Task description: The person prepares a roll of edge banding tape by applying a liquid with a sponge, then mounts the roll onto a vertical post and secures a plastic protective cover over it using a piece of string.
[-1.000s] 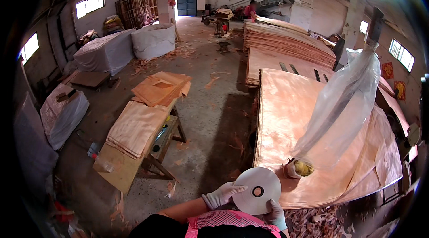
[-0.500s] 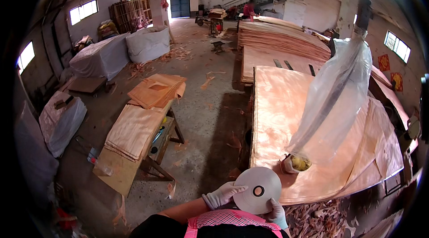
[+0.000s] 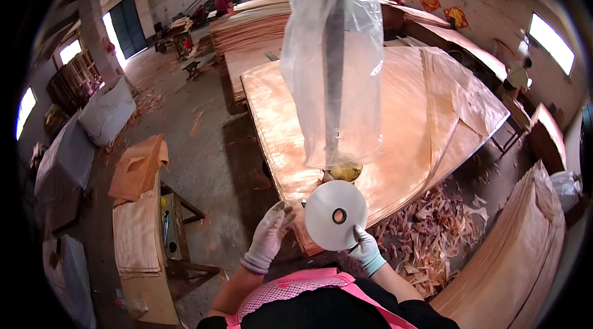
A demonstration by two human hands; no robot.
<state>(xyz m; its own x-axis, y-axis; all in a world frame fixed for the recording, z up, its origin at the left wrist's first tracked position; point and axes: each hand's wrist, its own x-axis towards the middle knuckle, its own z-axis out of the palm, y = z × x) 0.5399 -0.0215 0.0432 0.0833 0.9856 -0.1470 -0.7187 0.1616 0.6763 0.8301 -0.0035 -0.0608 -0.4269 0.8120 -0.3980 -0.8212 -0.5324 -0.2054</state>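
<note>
A flat white tape roll (image 3: 322, 226) with a dark-rimmed hole at its middle is held up before me, over the near edge of the veneer stack. My right hand (image 3: 367, 250), in a pale glove with a light blue cuff, grips its lower right rim, thumb on the face. Left of the roll and apart from it, my left hand (image 3: 272, 233) is raised in a whitish glove, fingers loosely bent and apart, with nothing seen in them. Just beyond the roll, a small pot with something yellow (image 3: 347, 172) stands on the veneer stack (image 3: 401, 125), partly hidden.
Clear plastic sheeting (image 3: 336, 75) hangs round a dark post above the stack. Veneer scraps (image 3: 426, 236) heap on the floor at right, beside a leaning veneer bundle (image 3: 513, 255). A low bench (image 3: 148, 295) with veneer sheets stands left. Other people (image 3: 517, 75) are farther off.
My view has swung right. My left hand has let go of the tape roll and moved away to its left, while my right hand still holds the roll.
</note>
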